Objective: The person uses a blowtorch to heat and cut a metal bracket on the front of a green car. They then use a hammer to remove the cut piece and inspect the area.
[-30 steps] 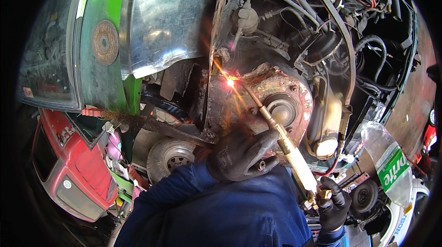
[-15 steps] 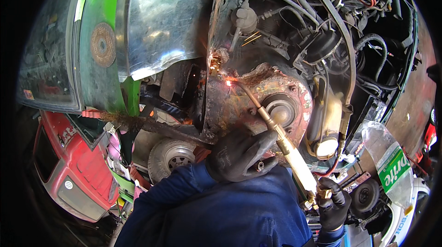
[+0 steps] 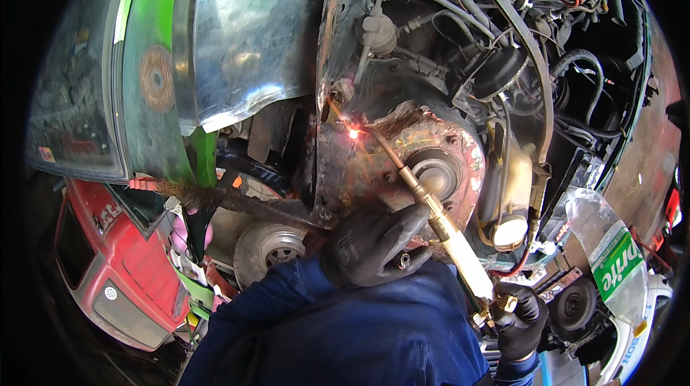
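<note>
Torch: the long brass torch slants across the middle, its thin tip up and to the left, its fat end down by the person's right side.
Hot spot: a bright red glow sits at the torch tip, on the brown rusty metal. A short orange streak points up and left from it.
Left hand: the left hand wears a black glove. Its fingers reach the torch near the middle. How tightly they hold it, one cannot tell.
Right hand: the right hand, also in a black glove, has its fingers curled in on the brass knob at the torch's low end.
Round part: a grey dome sits in the rusty metal, just right of the torch's thin neck.
Shiny sheet: a bare metal sheet stands up and left of the glow. Left of it, a round brown disc lies on a green panel.
Bottles: a cream bottle is right of the torch. A clear bottle with a green label is farther right.
</note>
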Available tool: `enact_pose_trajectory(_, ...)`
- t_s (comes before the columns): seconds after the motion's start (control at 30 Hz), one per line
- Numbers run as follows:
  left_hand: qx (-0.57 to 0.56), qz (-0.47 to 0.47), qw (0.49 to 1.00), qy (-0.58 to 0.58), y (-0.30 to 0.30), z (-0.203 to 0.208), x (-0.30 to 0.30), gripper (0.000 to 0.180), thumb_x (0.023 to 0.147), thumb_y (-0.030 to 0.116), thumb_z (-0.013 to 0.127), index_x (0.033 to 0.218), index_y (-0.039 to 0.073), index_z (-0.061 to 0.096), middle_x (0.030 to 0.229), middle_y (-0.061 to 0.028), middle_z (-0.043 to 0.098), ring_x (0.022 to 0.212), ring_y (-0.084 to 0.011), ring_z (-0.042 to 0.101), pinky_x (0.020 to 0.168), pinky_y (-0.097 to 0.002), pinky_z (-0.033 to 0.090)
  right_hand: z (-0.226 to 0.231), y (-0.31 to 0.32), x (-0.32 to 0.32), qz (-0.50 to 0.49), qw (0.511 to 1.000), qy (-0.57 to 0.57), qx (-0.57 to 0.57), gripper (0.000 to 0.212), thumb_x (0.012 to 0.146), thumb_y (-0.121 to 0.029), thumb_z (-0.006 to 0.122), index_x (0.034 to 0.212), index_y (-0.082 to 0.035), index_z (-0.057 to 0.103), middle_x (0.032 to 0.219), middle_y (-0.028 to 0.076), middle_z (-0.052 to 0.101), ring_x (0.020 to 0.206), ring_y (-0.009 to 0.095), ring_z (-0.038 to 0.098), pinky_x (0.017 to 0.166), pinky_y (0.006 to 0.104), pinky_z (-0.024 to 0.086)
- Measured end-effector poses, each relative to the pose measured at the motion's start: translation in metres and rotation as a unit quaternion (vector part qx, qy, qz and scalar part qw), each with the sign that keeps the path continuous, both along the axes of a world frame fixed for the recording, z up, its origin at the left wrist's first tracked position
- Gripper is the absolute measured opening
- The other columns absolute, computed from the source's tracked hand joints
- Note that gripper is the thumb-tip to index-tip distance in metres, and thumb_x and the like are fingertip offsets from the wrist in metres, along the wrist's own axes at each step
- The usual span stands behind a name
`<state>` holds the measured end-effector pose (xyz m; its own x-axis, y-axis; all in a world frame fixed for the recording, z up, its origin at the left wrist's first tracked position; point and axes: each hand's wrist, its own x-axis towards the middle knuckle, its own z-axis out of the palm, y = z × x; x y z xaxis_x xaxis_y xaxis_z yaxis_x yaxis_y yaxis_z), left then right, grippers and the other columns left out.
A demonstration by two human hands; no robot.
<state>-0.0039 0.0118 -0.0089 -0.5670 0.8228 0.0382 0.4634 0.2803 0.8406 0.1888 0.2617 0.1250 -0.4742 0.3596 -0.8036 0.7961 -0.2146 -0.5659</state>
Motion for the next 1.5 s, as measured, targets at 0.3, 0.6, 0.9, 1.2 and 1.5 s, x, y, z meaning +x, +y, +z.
enact_pose_trajectory(0.3,-0.007,-0.019,1.0,-0.008,-0.004,-0.001,0.002,0.083,0.086,0.023,0.09,0.155,-0.005,0.052,0.119,-0.0195,0.074,0.094,-0.0351,0.074,0.082,-0.0476,0.06,-0.002,0.005,-0.001,-0.013,1.0,0.006,-0.019,0.052,0.092,-0.031,0.092,0.122,0.007,0.075,0.103,0.015,0.081,0.092,0.021,0.078,0.086,0.0378,0.063)
enact_pose_trajectory(0.6,-0.005,-0.013,1.0,0.002,0.0,0.002,-0.002,0.089,0.09,0.024,0.09,0.162,-0.004,0.045,0.111,-0.0153,0.076,0.086,-0.0321,0.072,0.079,-0.0459,0.057,-0.001,0.003,-0.006,0.003,0.999,-0.041,0.02,0.042,0.085,-0.031,0.088,0.106,0.003,0.078,0.096,0.008,0.079,0.089,0.016,0.073,0.085,0.0344,0.057)
enact_pose_trajectory(0.9,-0.002,-0.011,1.0,0.0,-0.001,0.001,0.0,0.089,0.09,0.025,0.091,0.162,-0.003,0.046,0.123,-0.0187,0.075,0.089,-0.0332,0.072,0.08,-0.0466,0.058,-0.004,0.006,0.005,0.015,1.0,-0.007,0.007,0.051,0.09,-0.034,0.093,0.117,0.006,0.076,0.1,0.011,0.08,0.088,0.017,0.075,0.081,0.0341,0.061)
enact_pose_trajectory(1.2,-0.009,-0.016,1.0,-0.003,-0.003,-0.001,0.003,0.091,0.089,0.027,0.091,0.162,-0.003,0.045,0.126,-0.0181,0.074,0.091,-0.0318,0.072,0.08,-0.0471,0.057,-0.005,0.007,0.007,0.036,0.999,-0.004,0.019,0.06,0.093,-0.048,0.09,0.118,0.005,0.077,0.1,0.011,0.08,0.09,0.018,0.076,0.082,0.0345,0.061)
enact_pose_trajectory(1.5,-0.007,-0.012,1.0,-0.001,-0.002,0.0,0.003,0.089,0.09,0.027,0.091,0.161,-0.002,0.045,0.126,-0.0183,0.074,0.093,-0.0335,0.072,0.083,-0.0478,0.057,-0.003,0.005,0.0,0.063,0.997,-0.003,0.048,0.076,0.094,-0.071,0.077,0.111,0.003,0.077,0.094,0.007,0.076,0.084,0.016,0.071,0.078,0.0339,0.056)
